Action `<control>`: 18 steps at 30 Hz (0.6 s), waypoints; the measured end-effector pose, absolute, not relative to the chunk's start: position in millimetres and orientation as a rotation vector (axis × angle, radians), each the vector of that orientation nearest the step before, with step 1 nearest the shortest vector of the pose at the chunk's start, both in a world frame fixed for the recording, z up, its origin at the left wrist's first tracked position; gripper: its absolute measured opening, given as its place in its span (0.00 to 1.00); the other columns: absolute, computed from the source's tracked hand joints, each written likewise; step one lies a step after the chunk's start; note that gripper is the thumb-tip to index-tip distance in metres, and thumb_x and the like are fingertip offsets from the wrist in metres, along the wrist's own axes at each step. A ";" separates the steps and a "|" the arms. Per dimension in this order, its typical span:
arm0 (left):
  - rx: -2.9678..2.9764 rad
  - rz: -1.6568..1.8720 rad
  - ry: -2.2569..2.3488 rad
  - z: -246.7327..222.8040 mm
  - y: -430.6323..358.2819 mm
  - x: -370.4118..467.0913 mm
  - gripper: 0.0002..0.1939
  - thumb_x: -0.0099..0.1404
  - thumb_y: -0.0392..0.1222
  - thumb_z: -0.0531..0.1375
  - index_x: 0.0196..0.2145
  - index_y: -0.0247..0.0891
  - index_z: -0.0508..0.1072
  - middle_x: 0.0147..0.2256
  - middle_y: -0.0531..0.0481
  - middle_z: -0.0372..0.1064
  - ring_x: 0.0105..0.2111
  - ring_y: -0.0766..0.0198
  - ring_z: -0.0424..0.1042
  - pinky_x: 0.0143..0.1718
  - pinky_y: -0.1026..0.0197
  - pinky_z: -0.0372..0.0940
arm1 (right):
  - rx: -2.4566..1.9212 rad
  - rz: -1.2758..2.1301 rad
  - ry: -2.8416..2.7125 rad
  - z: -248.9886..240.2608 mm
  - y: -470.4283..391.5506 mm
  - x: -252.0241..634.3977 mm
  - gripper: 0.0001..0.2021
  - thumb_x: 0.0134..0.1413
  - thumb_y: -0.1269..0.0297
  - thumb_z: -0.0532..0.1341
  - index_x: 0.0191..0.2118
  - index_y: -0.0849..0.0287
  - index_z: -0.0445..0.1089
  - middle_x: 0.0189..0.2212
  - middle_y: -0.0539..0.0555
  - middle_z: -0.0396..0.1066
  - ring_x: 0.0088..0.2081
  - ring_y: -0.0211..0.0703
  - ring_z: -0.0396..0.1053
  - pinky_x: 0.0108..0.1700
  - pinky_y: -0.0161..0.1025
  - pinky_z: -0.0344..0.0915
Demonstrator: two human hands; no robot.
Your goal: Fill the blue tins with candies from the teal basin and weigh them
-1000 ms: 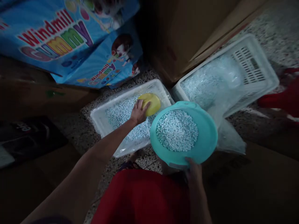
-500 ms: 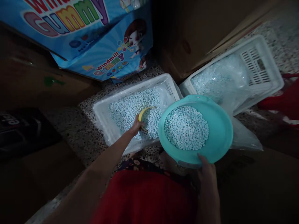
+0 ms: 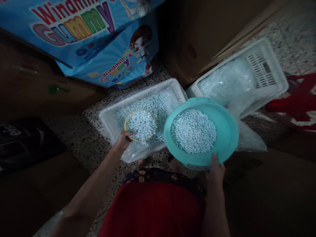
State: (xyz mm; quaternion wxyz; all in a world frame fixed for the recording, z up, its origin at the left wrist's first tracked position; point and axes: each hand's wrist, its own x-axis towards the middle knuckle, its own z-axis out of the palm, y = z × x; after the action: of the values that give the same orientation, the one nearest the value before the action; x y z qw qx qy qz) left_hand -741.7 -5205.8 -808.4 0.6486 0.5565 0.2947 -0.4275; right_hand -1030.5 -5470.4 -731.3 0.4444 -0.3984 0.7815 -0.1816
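My left hand [image 3: 124,140] is closed on the rim of a yellow-edged bowl [image 3: 126,122] heaped with small pale blue and white pellets [image 3: 142,125]. This bowl is above a white plastic basket [image 3: 106,123], lined with clear plastic and holding more of the same pellets. My right hand [image 3: 215,168] grips the near rim of a wide turquoise basin [image 3: 226,131], thumb inside and fingers hidden underneath. A mound of pellets [image 3: 194,131] lies in the left part of the basin. The basin is held just right of the basket and overlaps its right edge.
A second white basket [image 3: 276,70] with a plastic bag of pellets [image 3: 222,82] stands behind the basin. Blue gummy cartons [image 3: 98,56] are stacked at the back left. Brown cardboard boxes [image 3: 209,29] border the speckled floor [image 3: 98,131]. A red-and-white item [image 3: 298,98] lies far right.
My left hand has lifted the yellow-edged bowl out of the pellets, now full and level, and moved a little left and nearer. The basin has shifted slightly left.
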 end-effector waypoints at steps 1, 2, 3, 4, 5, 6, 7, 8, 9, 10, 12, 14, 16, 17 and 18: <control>1.264 -0.949 0.682 -792.5 -5205.1 -740.4 0.41 0.36 0.30 0.62 0.54 0.37 0.69 0.45 0.46 0.76 0.44 0.47 0.74 0.41 0.51 0.73 | -1.009 -0.461 1.935 -733.1 -5470.7 -1031.0 0.37 0.40 0.44 0.68 0.54 0.64 0.70 0.48 0.59 0.73 0.43 0.46 0.72 0.44 0.45 0.71; 1.270 -0.920 0.694 -774.5 -5205.4 -739.2 0.42 0.36 0.30 0.62 0.54 0.37 0.69 0.44 0.46 0.76 0.44 0.46 0.74 0.42 0.51 0.73 | -1.026 -0.469 1.936 -734.8 -5471.2 -1031.5 0.37 0.42 0.43 0.66 0.54 0.64 0.70 0.47 0.58 0.73 0.42 0.45 0.71 0.44 0.45 0.71; 1.289 -0.891 0.701 -755.2 -5207.0 -738.2 0.42 0.36 0.30 0.63 0.54 0.38 0.69 0.44 0.46 0.76 0.44 0.47 0.74 0.43 0.51 0.73 | -1.037 -0.477 1.940 -736.4 -5471.8 -1031.8 0.36 0.44 0.42 0.64 0.54 0.64 0.69 0.47 0.58 0.73 0.41 0.44 0.71 0.43 0.44 0.70; 1.321 -0.864 0.705 -735.3 -5210.2 -737.8 0.42 0.36 0.31 0.64 0.54 0.38 0.69 0.43 0.46 0.77 0.44 0.47 0.75 0.43 0.52 0.73 | -1.044 -0.480 1.945 -737.8 -5472.4 -1031.9 0.36 0.46 0.41 0.62 0.53 0.65 0.69 0.46 0.58 0.73 0.41 0.43 0.70 0.43 0.43 0.70; 1.361 -0.851 0.703 -715.8 -5215.5 -738.4 0.43 0.36 0.31 0.65 0.55 0.38 0.69 0.42 0.46 0.77 0.44 0.47 0.75 0.42 0.53 0.73 | -1.045 -0.482 1.959 -739.0 -5473.0 -1031.6 0.35 0.47 0.40 0.60 0.53 0.65 0.69 0.45 0.58 0.73 0.40 0.42 0.70 0.42 0.42 0.70; 1.402 -0.852 0.690 -698.0 -5223.0 -740.3 0.43 0.37 0.32 0.66 0.55 0.39 0.69 0.42 0.46 0.77 0.43 0.47 0.75 0.41 0.54 0.74 | -1.041 -0.482 1.974 -740.0 -5473.4 -1031.1 0.35 0.48 0.39 0.59 0.52 0.66 0.69 0.44 0.58 0.73 0.39 0.42 0.69 0.41 0.42 0.70; 1.444 -0.864 0.655 -682.9 -5233.0 -744.1 0.43 0.38 0.34 0.67 0.56 0.39 0.68 0.42 0.46 0.77 0.43 0.47 0.75 0.40 0.54 0.74 | -1.036 -0.482 1.986 -740.8 -5473.7 -1030.3 0.35 0.48 0.39 0.58 0.51 0.66 0.70 0.43 0.58 0.74 0.38 0.41 0.69 0.40 0.41 0.69; 1.490 -0.882 0.590 -671.5 -5245.4 -750.0 0.44 0.39 0.35 0.68 0.57 0.40 0.67 0.42 0.46 0.76 0.43 0.48 0.75 0.39 0.54 0.74 | -1.033 -0.480 1.993 -741.4 -5473.8 -1029.3 0.35 0.48 0.38 0.57 0.50 0.67 0.70 0.41 0.58 0.74 0.36 0.42 0.68 0.39 0.41 0.69; 1.552 -0.896 0.490 -664.4 -5259.9 -758.2 0.45 0.40 0.37 0.69 0.59 0.41 0.65 0.44 0.45 0.75 0.44 0.48 0.74 0.39 0.54 0.74 | -1.034 -0.475 1.998 -741.9 -5473.9 -1028.3 0.35 0.48 0.38 0.57 0.49 0.67 0.70 0.40 0.58 0.74 0.35 0.42 0.68 0.37 0.41 0.68; 1.637 -0.899 0.351 -661.9 -5276.2 -768.7 0.47 0.42 0.39 0.70 0.61 0.43 0.62 0.47 0.45 0.73 0.45 0.47 0.73 0.39 0.53 0.74 | -1.042 -0.472 1.998 -742.3 -5474.0 -1027.3 0.35 0.48 0.38 0.57 0.48 0.68 0.70 0.38 0.58 0.74 0.34 0.42 0.67 0.36 0.41 0.68; 1.895 -0.850 -0.031 -669.2 -5310.9 -795.2 0.48 0.45 0.42 0.70 0.64 0.46 0.58 0.54 0.42 0.67 0.51 0.45 0.70 0.42 0.51 0.73 | -1.073 -0.475 1.984 -742.6 -5474.1 -1025.8 0.35 0.49 0.38 0.56 0.48 0.68 0.70 0.38 0.58 0.74 0.35 0.42 0.67 0.37 0.40 0.67; 2.163 -0.710 -0.525 -688.1 -5341.6 -824.2 0.46 0.48 0.43 0.69 0.63 0.47 0.59 0.59 0.38 0.60 0.57 0.41 0.64 0.45 0.48 0.71 | -1.104 -0.483 1.968 -742.6 -5474.6 -1025.2 0.35 0.50 0.38 0.55 0.49 0.67 0.70 0.38 0.58 0.74 0.35 0.43 0.68 0.37 0.40 0.66; 2.242 -0.492 -1.043 -710.0 -5359.9 -847.2 0.39 0.52 0.41 0.69 0.60 0.52 0.64 0.59 0.38 0.59 0.60 0.40 0.61 0.50 0.46 0.68 | -1.120 -0.483 1.969 -743.1 -5475.6 -1025.3 0.35 0.51 0.37 0.55 0.49 0.67 0.70 0.38 0.59 0.75 0.36 0.44 0.68 0.37 0.39 0.66; 2.213 -0.373 -1.252 -719.3 -5362.5 -853.7 0.36 0.53 0.39 0.68 0.59 0.55 0.66 0.57 0.40 0.61 0.60 0.41 0.60 0.52 0.45 0.66 | -1.120 -0.477 1.973 -743.8 -5476.2 -1025.4 0.35 0.51 0.37 0.55 0.49 0.67 0.71 0.38 0.59 0.75 0.36 0.45 0.69 0.37 0.40 0.66; 2.158 -0.271 -1.408 -726.3 -5360.8 -855.8 0.34 0.54 0.38 0.68 0.57 0.59 0.67 0.56 0.42 0.62 0.61 0.42 0.60 0.54 0.44 0.64 | -1.116 -0.470 1.976 -744.8 -5477.0 -1025.6 0.34 0.51 0.38 0.55 0.48 0.67 0.71 0.39 0.60 0.75 0.37 0.45 0.69 0.37 0.40 0.66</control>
State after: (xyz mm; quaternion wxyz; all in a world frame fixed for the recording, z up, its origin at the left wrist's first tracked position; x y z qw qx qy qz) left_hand -855.8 -5360.8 -726.3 0.2717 0.8016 -0.5229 -0.1006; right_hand -1025.6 -5477.0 -744.8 0.4005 -0.4411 0.7814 -0.1857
